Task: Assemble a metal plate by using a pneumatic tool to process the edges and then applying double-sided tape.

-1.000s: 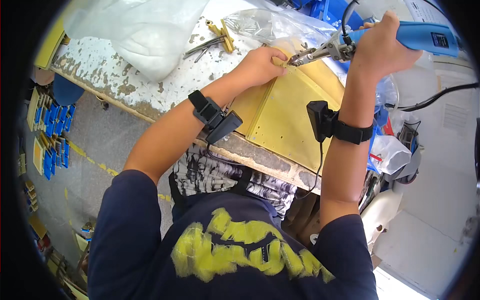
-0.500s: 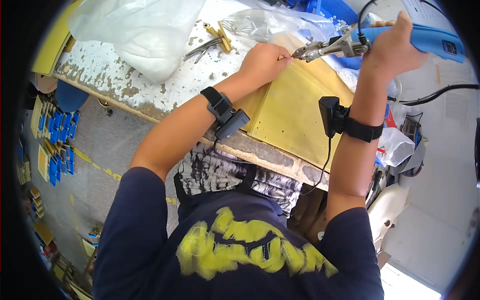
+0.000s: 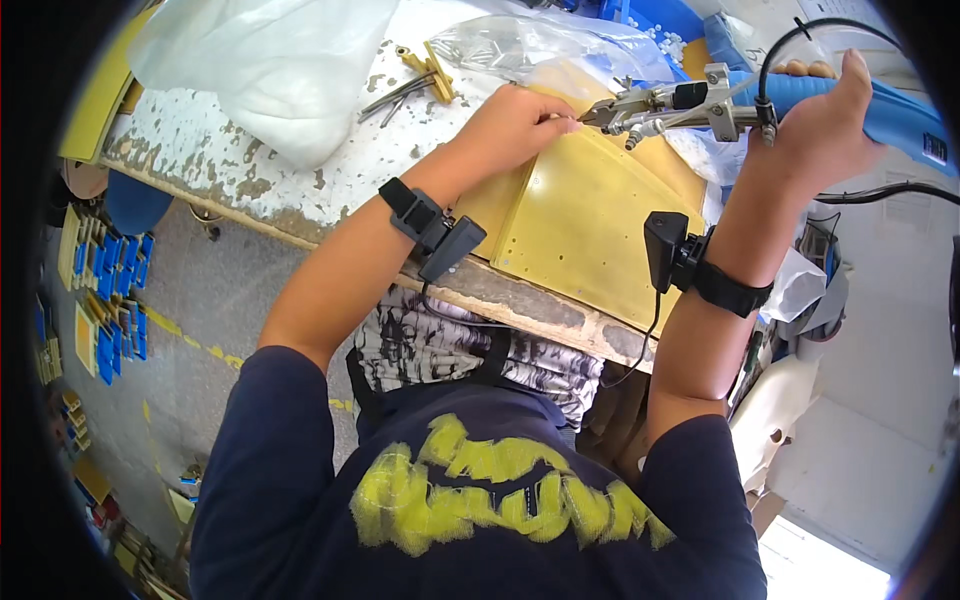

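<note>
My right hand is wrapped round the blue body of a powered screwdriver, whose jointed metal head points left. Beside the tip of that head, my left hand is closed in a pinch. Whatever lies between its thumb and forefinger is too small to make out. Both the tip and the left fingertips are at the far edge of a flat yellow board with small holes. The board lies on the worn white bench, partly over another yellow sheet.
A large whitish plastic bag sits on the bench at the left. Brass-coloured pieces with dark rods lie beyond my left hand, near a clear bag. A blue bin stands behind. A black cable runs off right.
My right hand and the screwdriver have shifted right and slightly nearer, and the metal head has rolled to show another side. My left hand stays pinched near the tip.
</note>
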The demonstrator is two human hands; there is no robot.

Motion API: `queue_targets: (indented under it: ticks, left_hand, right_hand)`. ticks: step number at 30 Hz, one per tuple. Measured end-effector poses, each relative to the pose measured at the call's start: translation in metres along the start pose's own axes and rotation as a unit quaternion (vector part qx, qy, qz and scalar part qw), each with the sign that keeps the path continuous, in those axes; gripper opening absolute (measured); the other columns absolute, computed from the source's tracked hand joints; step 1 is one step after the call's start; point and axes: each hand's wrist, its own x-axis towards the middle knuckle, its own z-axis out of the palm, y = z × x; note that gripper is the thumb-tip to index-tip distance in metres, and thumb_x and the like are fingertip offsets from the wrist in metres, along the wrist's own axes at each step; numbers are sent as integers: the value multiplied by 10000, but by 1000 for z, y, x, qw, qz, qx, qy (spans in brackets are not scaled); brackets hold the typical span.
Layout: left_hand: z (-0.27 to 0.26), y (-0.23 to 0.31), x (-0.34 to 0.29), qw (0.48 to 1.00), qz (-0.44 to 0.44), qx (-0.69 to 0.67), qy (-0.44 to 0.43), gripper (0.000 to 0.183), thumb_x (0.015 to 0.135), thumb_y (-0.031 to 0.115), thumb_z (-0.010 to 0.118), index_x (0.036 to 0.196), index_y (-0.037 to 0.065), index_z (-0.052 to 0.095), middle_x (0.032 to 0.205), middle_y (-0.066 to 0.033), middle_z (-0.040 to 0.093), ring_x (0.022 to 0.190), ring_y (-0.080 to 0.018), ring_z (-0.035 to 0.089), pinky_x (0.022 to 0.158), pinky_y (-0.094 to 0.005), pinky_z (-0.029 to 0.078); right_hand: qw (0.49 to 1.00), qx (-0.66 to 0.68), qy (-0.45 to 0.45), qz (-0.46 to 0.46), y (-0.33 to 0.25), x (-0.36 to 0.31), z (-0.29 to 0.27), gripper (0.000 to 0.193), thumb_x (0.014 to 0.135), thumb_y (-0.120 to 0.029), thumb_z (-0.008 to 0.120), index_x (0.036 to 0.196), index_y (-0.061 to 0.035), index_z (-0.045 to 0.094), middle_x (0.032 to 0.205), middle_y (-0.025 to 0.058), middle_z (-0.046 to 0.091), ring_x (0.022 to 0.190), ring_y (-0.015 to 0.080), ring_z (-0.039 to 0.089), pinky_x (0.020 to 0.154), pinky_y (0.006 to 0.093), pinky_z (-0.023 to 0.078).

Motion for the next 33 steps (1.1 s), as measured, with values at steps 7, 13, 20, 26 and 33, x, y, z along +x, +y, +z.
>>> queue_targets:
  ticks: [7,13,20,26,33]
  left_hand:
    - [-23,-21,13,895,-251,-367,36,170,896,204,579,892,44,635,744,31,546,579,-46,449,476,-204,330]
    - [-9,-15,12,910,-240,-337,10,182,896,248,609,849,72,620,728,52,494,571,-30,410,473,-192,298]
    - [-4,-10,7,939,-232,-252,-24,205,881,274,641,923,74,650,693,68,501,542,-20,400,444,-202,277]
    - [-2,-9,6,946,-222,-233,-28,220,881,271,648,953,63,658,698,59,510,556,-25,413,460,-212,289]
    - [7,-28,11,971,-163,-170,-25,258,889,256,640,963,10,662,793,9,590,751,-75,518,694,-233,423]
  right_hand:
    - [997,44,-49,-30,-1,-34,-2,208,834,-129,590,750,16,466,560,94,538,453,187,546,470,327,473]
    - [997,38,-59,-42,7,-54,-6,222,832,-132,630,824,15,464,567,88,547,456,164,541,483,296,481]
    - [998,21,-57,-26,6,-58,-5,211,837,-117,622,833,11,454,572,74,563,465,153,546,489,264,464]
    - [994,23,-85,-59,10,-56,-1,195,833,-106,609,822,7,450,567,74,570,465,151,546,500,262,467]
    - [993,27,-109,-45,9,-59,10,232,804,-87,625,860,23,428,599,88,566,476,144,555,482,268,475]
